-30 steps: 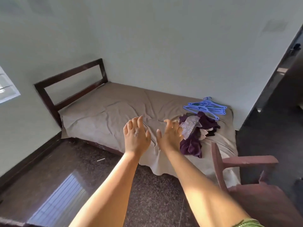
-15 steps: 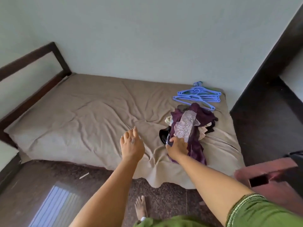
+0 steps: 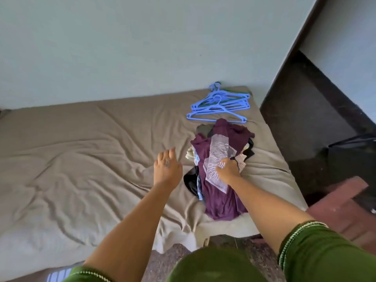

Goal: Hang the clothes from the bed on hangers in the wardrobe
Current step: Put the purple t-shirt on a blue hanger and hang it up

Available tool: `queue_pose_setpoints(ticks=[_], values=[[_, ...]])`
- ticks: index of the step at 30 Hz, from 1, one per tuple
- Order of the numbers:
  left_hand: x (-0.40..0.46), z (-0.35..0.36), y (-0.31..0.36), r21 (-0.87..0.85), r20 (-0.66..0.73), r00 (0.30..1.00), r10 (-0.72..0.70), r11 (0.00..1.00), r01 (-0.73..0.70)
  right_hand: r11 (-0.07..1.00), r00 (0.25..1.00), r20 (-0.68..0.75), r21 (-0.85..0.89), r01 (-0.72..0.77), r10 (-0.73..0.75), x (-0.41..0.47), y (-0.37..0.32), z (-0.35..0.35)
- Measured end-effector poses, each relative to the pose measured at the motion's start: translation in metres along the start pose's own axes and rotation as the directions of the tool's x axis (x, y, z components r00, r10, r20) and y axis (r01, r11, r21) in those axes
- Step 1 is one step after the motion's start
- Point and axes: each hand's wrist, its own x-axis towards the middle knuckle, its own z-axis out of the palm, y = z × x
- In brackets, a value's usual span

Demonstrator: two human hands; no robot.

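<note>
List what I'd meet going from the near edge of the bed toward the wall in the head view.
Purple garment → right hand gripping the clothes pile → blue hangers → wall.

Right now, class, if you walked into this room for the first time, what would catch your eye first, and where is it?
Most striking is the heap of clothes on the bed, its purple top layer bright against the tan sheet. Just beyond it, near the wall, lies a bunch of blue hangers. The right hand grips a pale lacy piece on the heap, while the left hand hovers open beside it.
</note>
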Motion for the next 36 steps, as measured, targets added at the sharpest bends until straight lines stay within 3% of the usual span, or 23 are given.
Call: queue_pose_setpoints(ticks=[7,12,17,20,22,24,26,28,30,31,33,36], values=[[0.086,0.018,0.017,-0.068,0.027,0.995,0.091,0.994,-0.089,0.997,0.987,0.164,-0.073,0.012,0.000,0.099,-0.006,0.001],[0.148,0.034,0.016,-0.054,0.040,0.996,0.082,0.995,-0.080,0.995,0.982,0.161,-0.037,-0.093,0.098,0.163,-0.005,0.009],[0.186,0.051,0.019,-0.066,0.073,0.997,0.040,0.997,-0.035,0.973,0.967,0.164,-0.162,-0.166,0.192,0.204,0.002,0.024],[0.194,0.061,0.020,-0.111,0.103,0.995,0.011,0.994,0.001,0.956,0.938,0.184,-0.033,-0.292,0.293,0.228,0.004,0.028],[0.187,0.067,0.017,-0.161,0.118,0.993,-0.003,0.987,0.022,0.910,0.922,0.073,0.150,-0.388,0.381,0.224,0.000,0.023],[0.185,0.072,0.014,-0.232,0.196,0.980,-0.031,0.970,0.077,0.832,0.894,-0.008,0.370,-0.414,0.449,0.207,-0.015,0.012],[0.184,0.076,0.012,-0.327,0.333,0.933,-0.137,0.911,0.251,0.720,0.888,0.016,0.578,-0.384,0.460,0.180,-0.035,0.007],[0.187,0.082,0.010,-0.405,0.497,0.825,-0.268,0.769,0.494,0.577,0.869,0.078,0.718,-0.388,0.488,0.158,-0.058,0.009],[0.187,0.076,0.010,-0.461,0.639,0.726,-0.254,0.629,0.626,0.341,0.862,0.191,0.861,-0.377,0.470,0.131,-0.092,0.003],[0.186,0.079,0.009,-0.483,0.680,0.709,-0.190,0.611,0.627,0.207,0.858,0.267,0.899,-0.385,0.439,0.125,-0.108,0.004],[0.180,0.066,0.000,-0.514,0.718,0.694,0.052,0.711,0.479,-0.092,0.854,0.404,0.913,-0.397,0.327,0.097,-0.154,-0.007],[0.177,0.052,-0.008,-0.521,0.766,0.604,0.221,0.764,0.381,-0.294,0.873,0.430,0.886,-0.359,0.230,0.080,-0.205,-0.035]])
